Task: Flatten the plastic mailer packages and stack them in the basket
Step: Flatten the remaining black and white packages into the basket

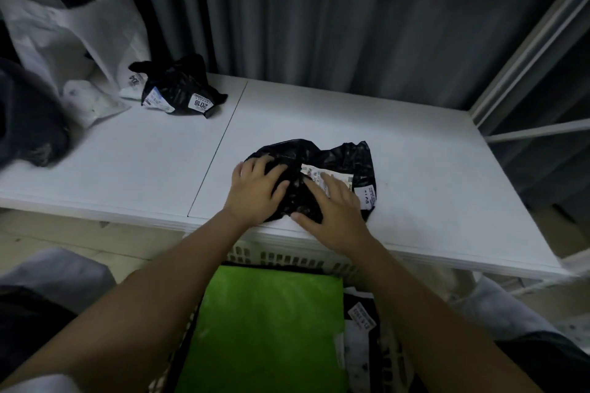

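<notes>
A crumpled black plastic mailer (348,156) with white labels lies near the front edge of the white table (431,188). My left hand (255,190) presses flat on its left part with the fingers spread. My right hand (332,206) lies flat on its middle, partly over the label. Below the table edge stands a white slotted basket (287,257). In it, a flat green mailer (271,329) lies on top of black mailers (360,322). A second crumpled black mailer (180,86) sits at the table's back left.
White plastic bags (73,35) and a dark bundle (28,118) are piled at the table's left end. Grey curtains (319,9) hang behind the table. A white metal rack (536,57) stands at the right.
</notes>
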{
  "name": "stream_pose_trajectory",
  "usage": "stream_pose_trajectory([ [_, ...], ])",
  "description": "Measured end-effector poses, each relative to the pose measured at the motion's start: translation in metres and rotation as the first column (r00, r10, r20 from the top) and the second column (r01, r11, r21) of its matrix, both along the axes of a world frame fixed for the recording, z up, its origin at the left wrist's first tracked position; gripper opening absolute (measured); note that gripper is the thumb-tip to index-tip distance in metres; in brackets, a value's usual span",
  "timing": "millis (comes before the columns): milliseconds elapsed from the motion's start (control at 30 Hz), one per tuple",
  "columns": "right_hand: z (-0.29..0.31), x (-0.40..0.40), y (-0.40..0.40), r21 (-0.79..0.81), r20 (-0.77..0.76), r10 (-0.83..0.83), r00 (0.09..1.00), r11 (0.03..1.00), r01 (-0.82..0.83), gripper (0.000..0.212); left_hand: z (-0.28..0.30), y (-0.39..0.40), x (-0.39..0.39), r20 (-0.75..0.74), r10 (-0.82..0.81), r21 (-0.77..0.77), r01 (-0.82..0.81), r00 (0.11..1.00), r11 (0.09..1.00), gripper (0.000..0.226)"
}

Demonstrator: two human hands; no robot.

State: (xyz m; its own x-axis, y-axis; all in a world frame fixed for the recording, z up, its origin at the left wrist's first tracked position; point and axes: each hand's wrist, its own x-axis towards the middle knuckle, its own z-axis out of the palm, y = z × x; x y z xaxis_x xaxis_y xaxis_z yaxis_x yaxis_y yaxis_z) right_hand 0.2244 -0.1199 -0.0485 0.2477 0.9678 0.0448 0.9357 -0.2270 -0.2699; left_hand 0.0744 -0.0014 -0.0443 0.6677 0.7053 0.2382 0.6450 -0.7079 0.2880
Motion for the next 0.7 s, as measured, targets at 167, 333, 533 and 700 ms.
stream_pose_trajectory([
  [167,-0.006,-0.011,-0.038,0.029,0.28,0.071,0.957,0.996,-0.082,0.066,0.004,-0.025,-0.034,-0.18,-0.081,-0.074,0.069,0.98,0.995,0.063],
  [333,0.002,-0.013,-0.045,0.009,0.41,0.074,0.909,0.996,-0.086,0.056,0.003,-0.042,-0.052,-0.451,-0.065,0.0,0.072,0.89,0.997,0.049],
  [533,0.025,0.02,-0.066,0.083,0.508,-0.016,0.861,0.996,-0.031,0.043,0.025,-0.025,-0.074,-0.446,0.083,0.126,-0.029,0.891,0.992,0.034],
  [700,0.024,0.039,-0.075,0.263,0.44,-0.346,0.828,0.932,0.25,0.035,0.04,-0.023,-0.085,-0.416,0.095,0.071,-0.072,0.905,0.995,0.029],
])
